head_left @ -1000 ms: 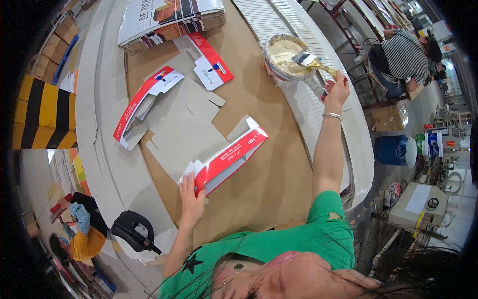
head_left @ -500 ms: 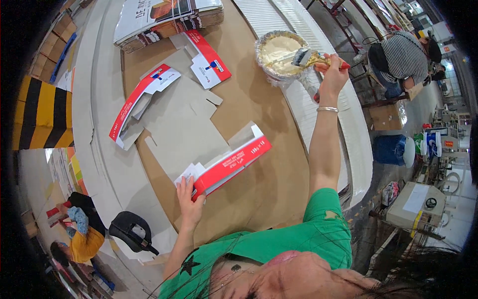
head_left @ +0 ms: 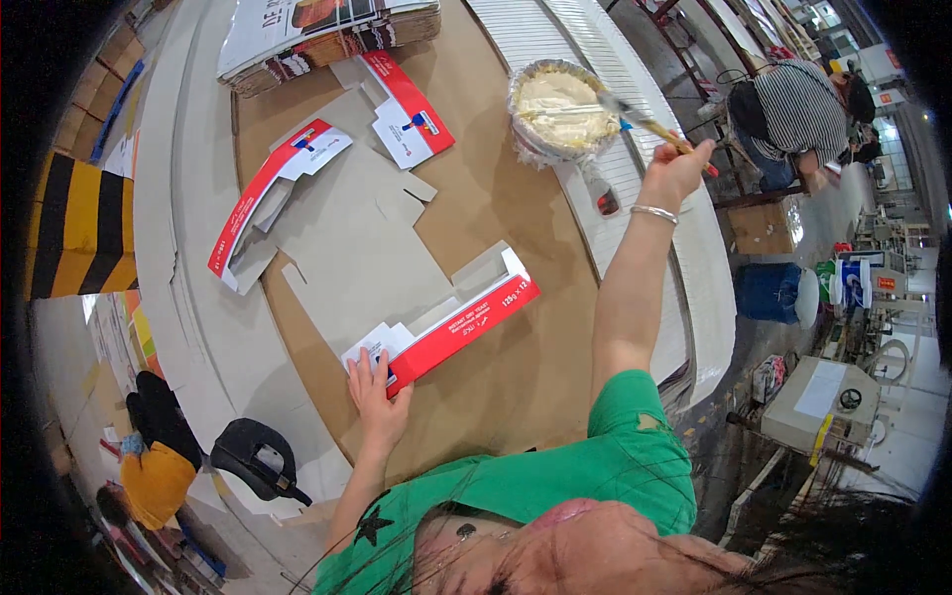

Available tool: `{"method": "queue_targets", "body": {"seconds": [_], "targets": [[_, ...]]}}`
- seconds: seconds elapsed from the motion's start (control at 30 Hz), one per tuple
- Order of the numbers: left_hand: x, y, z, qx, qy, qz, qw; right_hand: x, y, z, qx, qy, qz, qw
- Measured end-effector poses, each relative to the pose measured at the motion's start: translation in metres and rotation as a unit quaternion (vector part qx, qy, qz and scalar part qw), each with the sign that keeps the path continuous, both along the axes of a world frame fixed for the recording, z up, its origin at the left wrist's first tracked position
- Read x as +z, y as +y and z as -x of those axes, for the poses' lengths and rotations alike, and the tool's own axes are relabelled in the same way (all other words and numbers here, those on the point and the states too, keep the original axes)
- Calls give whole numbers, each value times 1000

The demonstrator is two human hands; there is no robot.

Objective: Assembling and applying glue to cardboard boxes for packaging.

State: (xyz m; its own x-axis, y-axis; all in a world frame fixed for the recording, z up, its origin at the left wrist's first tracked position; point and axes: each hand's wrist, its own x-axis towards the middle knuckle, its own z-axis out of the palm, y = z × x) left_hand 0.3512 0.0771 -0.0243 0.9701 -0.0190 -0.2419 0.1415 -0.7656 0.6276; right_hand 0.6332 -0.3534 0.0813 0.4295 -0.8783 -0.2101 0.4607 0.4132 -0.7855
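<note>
My right hand [head_left: 678, 169] grips the wooden handle of a paintbrush [head_left: 645, 120]. The brush head reaches over the right rim of a bowl [head_left: 516, 117] wrapped in clear plastic, which contains a thick cream-coloured paste [head_left: 563, 104]. In front of me lies a partly folded cardboard box blank [head_left: 367, 218], plain grey inside, with red and white printed side panels. My left hand [head_left: 380, 402] is at the near left corner of its near red panel [head_left: 466, 329], fingers on the white flap and thumb by the red face.
A strapped stack of printed flat cardboard [head_left: 327, 45] stands at the far left on the brown cardboard sheet [head_left: 516, 367]. A black cap [head_left: 256, 461] lies at the near left edge. A small reddish item [head_left: 607, 203] is by the bowl. Other people work at both sides.
The brush has swung so its head points left over the bowl's rim, and my right hand has moved slightly right and down. My left hand stays at the panel's corner.
</note>
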Motion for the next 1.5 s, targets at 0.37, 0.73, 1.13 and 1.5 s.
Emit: {"method": "queue_targets", "body": {"seconds": [0.37,0.73,1.13,1.5], "targets": [[-4,-5,3,29,-25,44,998,44,8,-11,218,-34,163,962],[-6,-3,6,2,-31,4,1000,5,44,-56,197,72,381,900],[-9,-6,9,64,-65,59,994,-25,40,-75,162,197,561,787],[-6,-3,11,107,-8,-3,994,21,42,-50,135,269,587,751]]}}
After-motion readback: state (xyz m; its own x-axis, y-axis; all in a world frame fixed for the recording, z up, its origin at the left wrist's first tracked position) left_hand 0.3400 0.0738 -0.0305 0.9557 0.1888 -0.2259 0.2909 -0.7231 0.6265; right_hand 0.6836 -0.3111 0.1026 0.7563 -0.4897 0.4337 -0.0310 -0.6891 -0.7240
